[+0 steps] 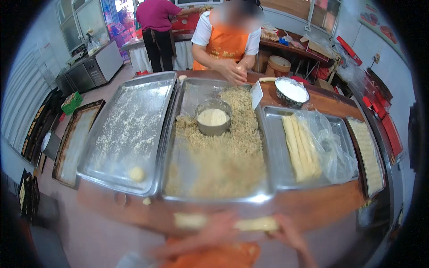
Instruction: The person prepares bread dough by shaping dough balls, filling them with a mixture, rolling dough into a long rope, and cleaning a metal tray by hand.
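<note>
At the table's near edge a pale dough roll [256, 224] lies crosswise. My right hand [288, 230] has its fingers closed around the right end of it. My left hand [220, 227], smeared by motion, is at the roll's other end, its fingers unclear. Left of that hand is another stretch of pale dough [190, 221]; whether both belong to one roll is hidden. Beyond my hands stands a metal tray [263, 196] with crumbly brown filling [241, 134] and a metal bowl [214, 129] of pale powder. A small dough ball [136, 174] sits on the left tray [120, 120].
Right of the filling, a tray [279, 182] holds long dough strips [299, 147] beside a clear plastic bag [333, 154]. A bowl of white flour [292, 90] is behind it. Across the table a co-worker in an orange apron [225, 44] works something between both hands. A ring cutter [119, 198] lies front left.
</note>
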### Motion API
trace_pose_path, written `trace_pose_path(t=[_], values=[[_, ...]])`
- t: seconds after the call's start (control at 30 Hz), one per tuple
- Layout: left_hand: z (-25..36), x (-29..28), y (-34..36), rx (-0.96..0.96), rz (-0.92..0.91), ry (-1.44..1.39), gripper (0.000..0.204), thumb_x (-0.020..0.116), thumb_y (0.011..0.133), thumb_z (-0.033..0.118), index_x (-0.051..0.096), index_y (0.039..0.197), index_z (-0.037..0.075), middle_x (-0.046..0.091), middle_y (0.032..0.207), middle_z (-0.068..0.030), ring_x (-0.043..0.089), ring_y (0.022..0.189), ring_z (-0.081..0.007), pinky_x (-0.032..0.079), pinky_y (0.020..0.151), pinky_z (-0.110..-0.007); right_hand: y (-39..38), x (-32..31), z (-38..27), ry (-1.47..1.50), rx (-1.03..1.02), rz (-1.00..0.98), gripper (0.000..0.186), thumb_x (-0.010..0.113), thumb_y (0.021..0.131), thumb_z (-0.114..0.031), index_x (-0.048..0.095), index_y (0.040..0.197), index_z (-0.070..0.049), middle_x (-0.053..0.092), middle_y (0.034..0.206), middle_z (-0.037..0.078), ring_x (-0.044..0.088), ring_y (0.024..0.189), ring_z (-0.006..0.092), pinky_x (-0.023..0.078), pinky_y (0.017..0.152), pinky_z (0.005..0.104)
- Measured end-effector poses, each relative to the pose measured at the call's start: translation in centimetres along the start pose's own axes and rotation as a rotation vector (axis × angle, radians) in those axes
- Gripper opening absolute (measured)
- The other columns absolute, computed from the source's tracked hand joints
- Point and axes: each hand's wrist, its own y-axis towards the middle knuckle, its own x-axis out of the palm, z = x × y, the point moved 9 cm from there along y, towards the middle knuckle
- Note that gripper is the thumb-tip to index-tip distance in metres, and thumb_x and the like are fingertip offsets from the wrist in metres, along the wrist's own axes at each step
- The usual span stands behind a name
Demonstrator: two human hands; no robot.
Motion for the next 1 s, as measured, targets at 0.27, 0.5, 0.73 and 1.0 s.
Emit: trace_pose_path(t=[0.27, 0.5, 0.73, 1.0], values=[[3.9, 11.2, 5.7, 0.092, -0.169, 0.096, 0.058, 0.065, 0.066, 0.022, 0.045, 0.116, 0.001, 0.050, 0.108, -0.0114, 0.047, 0.100, -0.0259, 0.038, 0.080, -0.035, -1.8, 0.8, 1.1, 0.115, 0.138, 0.060, 0.050, 0.064, 0.072, -0.003, 0.047, 0.119, -0.003, 0.052, 0.114, 0.018, 0.049, 0.102, 0.0346, 0.040, 0.088, 0.0385], [3.1, 11.5, 6.2, 0.073, -0.207, 0.280, 0.046, 0.058, 0.071, 0.020, 0.049, 0.113, 0.006, 0.052, 0.097, -0.0084, 0.049, 0.092, -0.0226, 0.037, 0.074, -0.035, -1.5, -3.6, -2.5, 0.357, 0.220, 0.234, 0.038, 0.056, 0.076, -0.002, 0.052, 0.113, -0.005, 0.056, 0.106, 0.014, 0.052, 0.099, 0.0308, 0.041, 0.087, 0.0378], [3.4, 10.3, 6.0, 0.169, -0.015, 0.403, 0.046, 0.053, 0.075, 0.019, 0.046, 0.117, 0.002, 0.051, 0.106, -0.0087, 0.048, 0.096, -0.0221, 0.039, 0.074, -0.035, -2.5, -6.3, -1.2, -0.824, -0.043, 0.326, 0.039, 0.051, 0.075, -0.004, 0.054, 0.113, -0.007, 0.050, 0.123, 0.008, 0.037, 0.121, 0.0283, 0.030, 0.100, 0.0439], [4.6, 8.4, 8.0, 0.185, 0.012, 0.179, 0.073, 0.072, 0.061, 0.033, 0.042, 0.116, -0.005, 0.046, 0.115, -0.0197, 0.044, 0.109, -0.0324, 0.036, 0.088, -0.042, 1.2, -6.4, -2.2, -0.352, 0.052, 0.513, 0.032, 0.053, 0.082, -0.019, 0.054, 0.113, -0.010, 0.051, 0.119, 0.009, 0.042, 0.113, 0.0289, 0.032, 0.095, 0.0455]])
